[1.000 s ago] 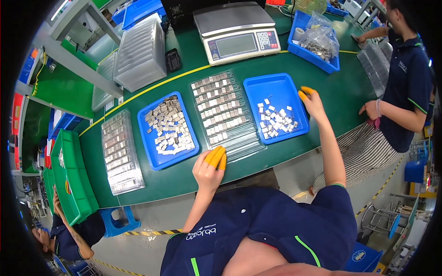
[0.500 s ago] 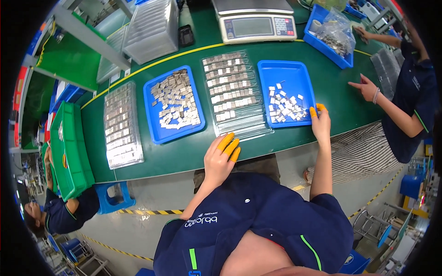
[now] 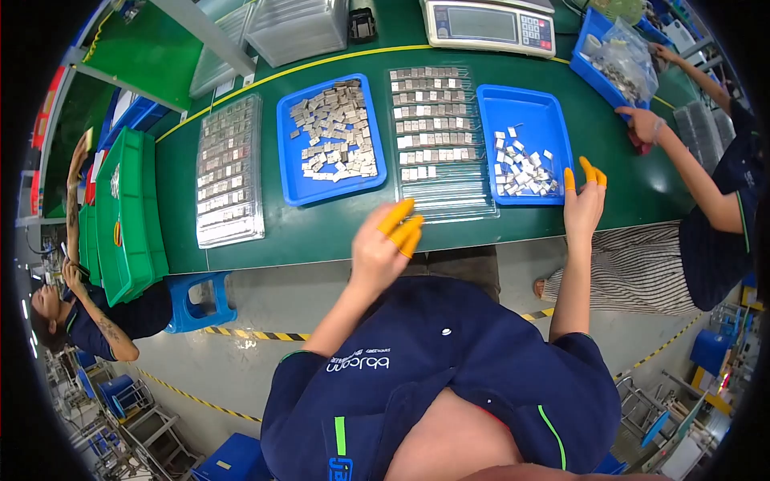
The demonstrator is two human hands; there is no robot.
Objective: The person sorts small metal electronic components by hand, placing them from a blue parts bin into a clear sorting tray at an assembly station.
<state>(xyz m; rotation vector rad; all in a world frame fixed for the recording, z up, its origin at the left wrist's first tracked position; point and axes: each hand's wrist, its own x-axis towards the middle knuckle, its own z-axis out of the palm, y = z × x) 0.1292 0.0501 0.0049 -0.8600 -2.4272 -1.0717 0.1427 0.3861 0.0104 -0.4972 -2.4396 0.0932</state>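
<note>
Green table [image 3: 321, 228] carries a clear tray [image 3: 459, 196], its length pointing away from the person. By this tray's near-left corner, the nearer left hand [image 3: 380, 250] curls; I cannot tell its content. Right of it: a blue tray [image 3: 521, 106], then the right hand [image 3: 584, 205], fingers parted.

Shirt [image 3: 481, 361], navy blue, short-sleeved, white lettering [image 3: 358, 361] toward ten o'clock, small white button [image 3: 447, 331] at twelve, bright green stripes [image 3: 341, 435] at four and eight, blue emblem [image 3: 340, 468] below the latter, thin green sleeve edging [image 3: 293, 355], yellow-orange finger covers [image 3: 397, 216] on left hand [image 3: 380, 252] and right hand [image 3: 586, 212].
</note>
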